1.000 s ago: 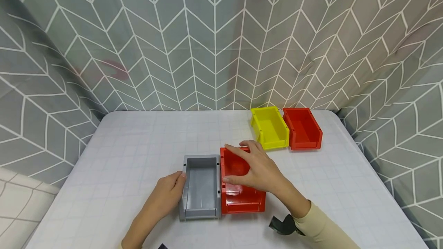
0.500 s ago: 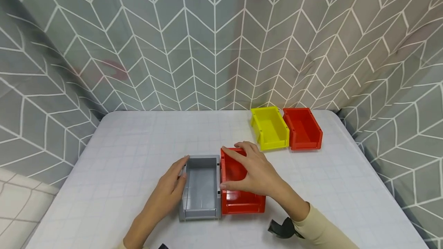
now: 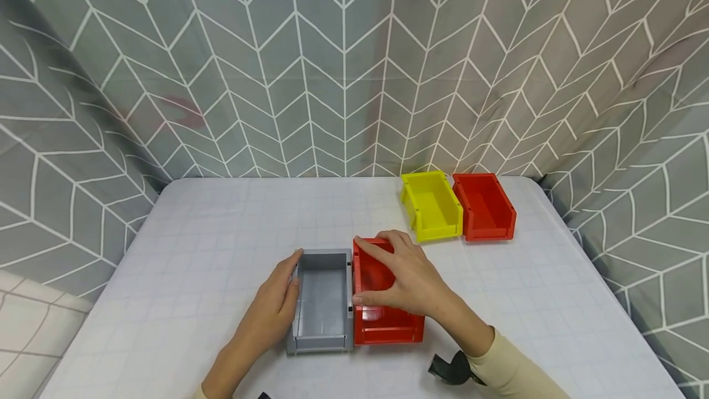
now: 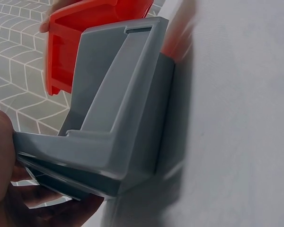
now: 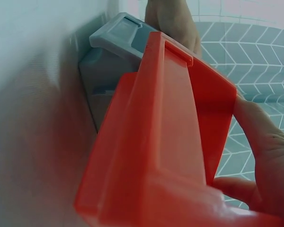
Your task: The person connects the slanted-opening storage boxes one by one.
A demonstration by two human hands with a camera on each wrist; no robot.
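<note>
A grey plastic storage bin (image 3: 324,343) and a red storage bin (image 3: 388,332) stand side by side on the table, long sides together. My left hand (image 3: 268,310) holds the grey bin's left side. In the left wrist view, fingers (image 4: 68,213) curl beneath that side's rim. Across the top of the red bin spreads my right hand (image 3: 410,276), gripping it with the thumb at its left rim and the other fingers over its back and right side. The right wrist view shows the red bin (image 5: 146,156) up close, the grey bin (image 5: 104,71) behind it.
At the table's back right stand a yellow bin (image 3: 434,205) and a second red bin (image 3: 484,205), close together. A black curved piece (image 3: 454,368) sits by the right sleeve (image 3: 515,365). Patterned grey curtain (image 3: 343,66) surrounds the table (image 3: 221,220).
My left hand's fingers have stretched forward along the grey bin's side to its back corner. The right thumb has shifted slightly left onto the red bin's rim. Both bins have barely moved.
</note>
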